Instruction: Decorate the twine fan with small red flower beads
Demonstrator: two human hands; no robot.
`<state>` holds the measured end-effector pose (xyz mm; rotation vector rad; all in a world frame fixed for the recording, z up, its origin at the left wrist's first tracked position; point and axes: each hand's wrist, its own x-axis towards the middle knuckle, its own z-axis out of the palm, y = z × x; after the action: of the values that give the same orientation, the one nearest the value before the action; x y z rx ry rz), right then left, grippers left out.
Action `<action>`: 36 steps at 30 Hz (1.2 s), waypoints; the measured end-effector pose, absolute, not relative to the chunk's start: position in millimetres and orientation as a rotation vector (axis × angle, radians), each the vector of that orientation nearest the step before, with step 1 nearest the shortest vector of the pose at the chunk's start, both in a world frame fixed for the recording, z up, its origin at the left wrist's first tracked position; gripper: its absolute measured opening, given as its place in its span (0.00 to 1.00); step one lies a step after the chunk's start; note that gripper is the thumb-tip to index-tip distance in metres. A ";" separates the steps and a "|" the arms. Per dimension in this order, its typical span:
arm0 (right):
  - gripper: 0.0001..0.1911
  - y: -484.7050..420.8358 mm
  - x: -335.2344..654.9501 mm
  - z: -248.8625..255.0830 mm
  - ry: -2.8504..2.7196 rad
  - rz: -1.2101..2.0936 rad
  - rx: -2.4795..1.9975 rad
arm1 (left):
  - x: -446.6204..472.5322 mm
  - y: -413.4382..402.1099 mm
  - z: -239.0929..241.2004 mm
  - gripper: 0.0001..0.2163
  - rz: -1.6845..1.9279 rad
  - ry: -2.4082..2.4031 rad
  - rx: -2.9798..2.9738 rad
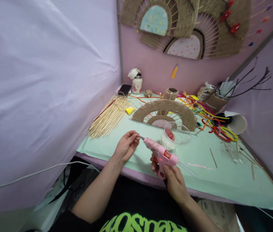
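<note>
My right hand (pixel 172 180) is wrapped round the grip of a pink glue gun (pixel 160 153), whose nozzle points left toward my left hand (pixel 126 145). The fingers of my left hand are pinched together at the nozzle tip on something too small to make out. A clear glue stick sticks out of the gun's back end. Both hands hover over the near edge of a mint-green table top (pixel 223 174). Just behind the gun lies a clear round plastic box (pixel 177 133) with something red in it.
A half-round twine-wrapped stick fan (pixel 165 111) lies mid-table. A bundle of wooden skewers (pixel 109 117) lies at left. Coloured wires (pixel 213 124), a twine spool (pixel 171 93), a jar (pixel 136 83) and a phone (pixel 124 89) sit further back. Cloth walls close in on all sides.
</note>
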<state>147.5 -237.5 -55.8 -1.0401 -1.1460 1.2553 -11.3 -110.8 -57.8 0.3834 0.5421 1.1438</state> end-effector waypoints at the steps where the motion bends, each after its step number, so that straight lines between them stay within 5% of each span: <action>1: 0.23 -237.4 147.2 -55.3 -1.145 1.253 -1.044 | -11.3 -110.8 -58.0 0.10 1.143 0.535 0.388; 36: 0.22 -235.0 141.0 -83.6 -1.152 1.120 -1.151 | -9.0 -111.8 -60.4 0.16 1.087 0.480 0.483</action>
<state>141.0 -235.0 -83.6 -1.1513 -1.1519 1.1195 -9.0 -111.8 -60.4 0.4830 0.4803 1.0873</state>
